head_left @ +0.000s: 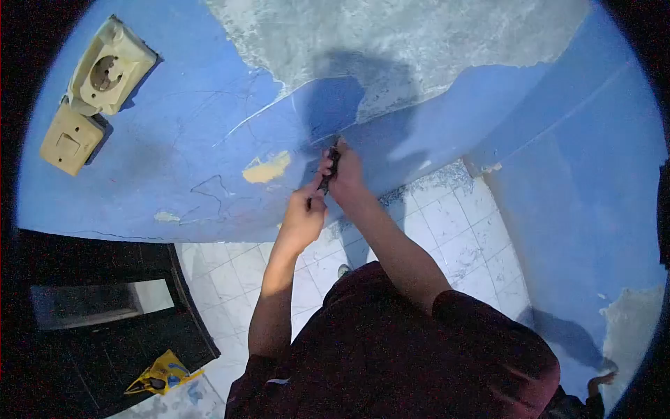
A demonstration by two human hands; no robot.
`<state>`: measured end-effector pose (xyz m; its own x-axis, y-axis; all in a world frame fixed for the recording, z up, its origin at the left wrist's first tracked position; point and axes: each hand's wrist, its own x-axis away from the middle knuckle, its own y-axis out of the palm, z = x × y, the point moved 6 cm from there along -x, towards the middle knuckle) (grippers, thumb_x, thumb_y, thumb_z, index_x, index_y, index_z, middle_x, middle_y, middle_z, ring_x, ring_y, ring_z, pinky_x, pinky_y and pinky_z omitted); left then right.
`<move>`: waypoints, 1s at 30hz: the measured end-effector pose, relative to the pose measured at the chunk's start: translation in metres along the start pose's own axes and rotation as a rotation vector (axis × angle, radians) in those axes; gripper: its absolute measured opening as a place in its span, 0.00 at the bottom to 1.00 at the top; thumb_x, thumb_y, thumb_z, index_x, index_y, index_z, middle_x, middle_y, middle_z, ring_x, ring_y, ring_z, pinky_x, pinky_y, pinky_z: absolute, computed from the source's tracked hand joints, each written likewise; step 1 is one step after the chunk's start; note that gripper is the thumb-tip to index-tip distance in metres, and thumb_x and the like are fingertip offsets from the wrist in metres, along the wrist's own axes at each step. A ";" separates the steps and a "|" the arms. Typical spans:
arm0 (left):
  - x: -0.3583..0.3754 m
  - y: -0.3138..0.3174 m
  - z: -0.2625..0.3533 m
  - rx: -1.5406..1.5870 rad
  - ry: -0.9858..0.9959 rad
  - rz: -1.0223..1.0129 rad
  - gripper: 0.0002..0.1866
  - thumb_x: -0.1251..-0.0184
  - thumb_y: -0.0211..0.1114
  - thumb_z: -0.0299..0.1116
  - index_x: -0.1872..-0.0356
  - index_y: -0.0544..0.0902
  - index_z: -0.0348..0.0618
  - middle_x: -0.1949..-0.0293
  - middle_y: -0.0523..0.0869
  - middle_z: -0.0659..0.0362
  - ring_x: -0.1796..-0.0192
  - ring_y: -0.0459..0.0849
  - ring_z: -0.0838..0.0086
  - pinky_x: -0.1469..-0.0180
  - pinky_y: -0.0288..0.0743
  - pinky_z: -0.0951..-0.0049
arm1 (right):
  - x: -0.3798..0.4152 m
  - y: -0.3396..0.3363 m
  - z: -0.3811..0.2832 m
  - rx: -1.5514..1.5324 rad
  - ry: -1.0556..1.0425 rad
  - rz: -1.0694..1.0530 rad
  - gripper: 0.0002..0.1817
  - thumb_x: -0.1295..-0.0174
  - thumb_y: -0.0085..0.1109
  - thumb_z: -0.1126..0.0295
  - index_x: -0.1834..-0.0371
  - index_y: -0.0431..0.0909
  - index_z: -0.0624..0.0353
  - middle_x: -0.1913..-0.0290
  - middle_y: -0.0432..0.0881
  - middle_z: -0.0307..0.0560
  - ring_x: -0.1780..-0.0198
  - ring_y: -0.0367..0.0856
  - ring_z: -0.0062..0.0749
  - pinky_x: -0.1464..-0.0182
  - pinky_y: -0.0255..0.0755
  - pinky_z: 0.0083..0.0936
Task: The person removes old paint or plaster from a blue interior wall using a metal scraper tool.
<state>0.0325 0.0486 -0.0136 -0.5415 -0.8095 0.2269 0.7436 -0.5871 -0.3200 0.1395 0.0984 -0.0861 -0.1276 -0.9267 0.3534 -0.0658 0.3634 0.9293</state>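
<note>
My right hand (347, 170) is closed around a slim, dark-handled tool (333, 162) held against the blue wall (209, 153). Lower on the same tool, my left hand (305, 218) grips its near end with closed fingers. The tool's tip points up the wall, near the edge of a large bare grey patch (398, 49) where the blue paint is gone. Its exact kind is too small and dark to tell. A shadow falls on the wall around both hands.
A wall socket (107, 73) and a light switch (68, 144) are at upper left. Below them stands a black piece of furniture (105, 349) with a yellow bag (164, 373). White tiles (447, 216) cover the floor. Another person's hand (604, 380) shows at lower right.
</note>
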 end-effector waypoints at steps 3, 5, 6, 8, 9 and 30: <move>0.019 -0.002 0.008 0.071 -0.129 0.036 0.24 0.24 0.44 0.28 0.28 0.65 0.53 0.79 0.72 0.65 0.85 0.63 0.85 0.86 0.56 0.79 | 0.022 0.003 0.006 0.041 -0.037 0.118 0.13 0.26 0.44 0.57 0.62 0.65 0.55 0.75 0.70 0.43 0.79 0.67 0.28 0.77 0.64 0.27; 0.014 0.005 0.009 0.161 -0.200 -0.002 0.24 0.25 0.46 0.27 0.29 0.65 0.50 0.78 0.71 0.66 0.85 0.65 0.83 0.84 0.58 0.80 | 0.019 0.003 -0.002 0.078 -0.030 0.103 0.13 0.26 0.44 0.59 0.63 0.64 0.56 0.76 0.69 0.43 0.78 0.69 0.28 0.77 0.64 0.26; 0.013 0.007 0.007 0.155 -0.194 -0.004 0.24 0.25 0.46 0.27 0.29 0.65 0.50 0.78 0.71 0.66 0.85 0.65 0.83 0.84 0.58 0.80 | 0.019 0.003 -0.006 0.074 -0.035 0.098 0.13 0.26 0.44 0.59 0.63 0.64 0.56 0.76 0.69 0.43 0.78 0.69 0.28 0.77 0.64 0.26; 0.010 0.014 -0.009 0.302 -0.199 0.004 0.24 0.24 0.47 0.29 0.29 0.64 0.47 0.79 0.72 0.65 0.85 0.67 0.82 0.86 0.61 0.79 | 0.023 0.002 -0.012 0.213 -0.058 0.067 0.13 0.26 0.46 0.59 0.63 0.68 0.58 0.75 0.74 0.44 0.75 0.73 0.29 0.75 0.67 0.27; 0.008 0.020 -0.020 0.304 -0.199 0.004 0.24 0.24 0.47 0.29 0.29 0.64 0.47 0.79 0.72 0.65 0.85 0.67 0.82 0.86 0.61 0.79 | 0.024 -0.002 -0.015 0.214 -0.058 0.068 0.13 0.26 0.46 0.59 0.63 0.68 0.58 0.75 0.74 0.44 0.75 0.73 0.29 0.75 0.67 0.27; -0.060 0.041 -0.038 0.452 0.040 0.559 0.17 0.22 0.49 0.41 0.66 0.77 0.40 0.81 0.76 0.63 0.84 0.72 0.81 0.83 0.66 0.77 | 0.009 -0.010 -0.038 1.059 -0.145 -0.177 0.14 0.31 0.54 0.63 0.72 0.76 0.59 0.83 0.70 0.36 0.89 0.64 0.19 0.90 0.55 0.23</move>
<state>0.0808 0.0729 -0.0757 -0.0396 -0.9938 0.1035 0.9987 -0.0360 0.0362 0.1765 0.0829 -0.0885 -0.1437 -0.9793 0.1426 -0.9071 0.1880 0.3767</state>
